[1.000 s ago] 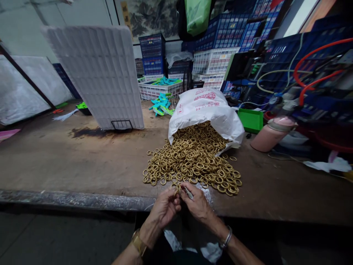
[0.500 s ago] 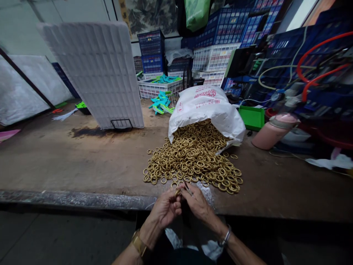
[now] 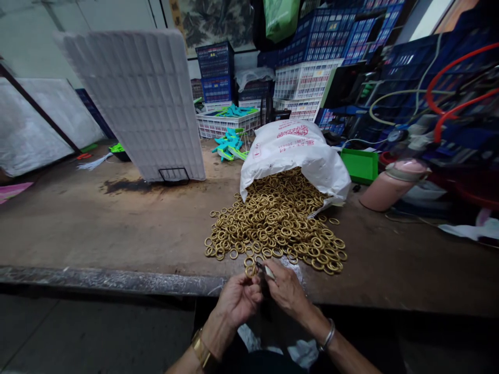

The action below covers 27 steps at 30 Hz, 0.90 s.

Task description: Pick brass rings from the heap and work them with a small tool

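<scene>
Just over the table's front edge, my left hand [image 3: 238,300] pinches a brass-coloured ring [image 3: 250,271] between thumb and fingers. My right hand [image 3: 286,288] is closed round a small knife-like tool [image 3: 267,270] with a narrow dark tip and a pale body. Its tip points at the ring; whether they touch I cannot tell. Beyond both hands spreads a heap of similar rings [image 3: 273,223], spilling from the mouth of a white woven sack [image 3: 292,148] with red print that lies on its side.
A white ribbed panel [image 3: 136,104] stands in a wire holder at the left. To the right are a green tray [image 3: 359,166] and a pink bottle [image 3: 393,187]. Turquoise and green plastic parts [image 3: 229,144] lie before stacked crates [image 3: 298,80] on the wooden table [image 3: 97,223].
The tool in my right hand has turned, so its tip now points more to the left toward the ring. The ring shows more openly in my left fingers. The view has shifted slightly.
</scene>
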Tool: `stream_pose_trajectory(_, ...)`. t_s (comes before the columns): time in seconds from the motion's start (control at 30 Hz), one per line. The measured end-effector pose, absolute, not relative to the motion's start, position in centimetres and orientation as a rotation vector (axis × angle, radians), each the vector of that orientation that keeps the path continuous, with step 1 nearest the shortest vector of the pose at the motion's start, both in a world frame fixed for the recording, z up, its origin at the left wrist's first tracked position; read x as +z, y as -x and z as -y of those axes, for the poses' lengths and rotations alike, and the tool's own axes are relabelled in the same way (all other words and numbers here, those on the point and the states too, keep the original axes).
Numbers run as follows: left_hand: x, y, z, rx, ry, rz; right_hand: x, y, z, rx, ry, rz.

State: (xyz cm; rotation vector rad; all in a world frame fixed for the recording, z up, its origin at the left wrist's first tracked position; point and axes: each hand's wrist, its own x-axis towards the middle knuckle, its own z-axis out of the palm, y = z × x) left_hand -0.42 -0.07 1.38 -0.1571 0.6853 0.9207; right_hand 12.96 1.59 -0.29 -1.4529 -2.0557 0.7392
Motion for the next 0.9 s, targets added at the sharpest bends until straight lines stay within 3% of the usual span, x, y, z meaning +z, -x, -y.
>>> stream_pose_trajectory(0.4, 0.6, 0.1, 0.4, 0.960, 0.091, -0.753, -0.4, -13.2, -1.1, 0.493, 1.489, 2.416)
stream_pose_trajectory(0.9, 1.4, 1.2, 0.9, 1.024, 0.189, -0.760, -0.9, -10.6, -0.7, 0.267, 1.789, 2.321)
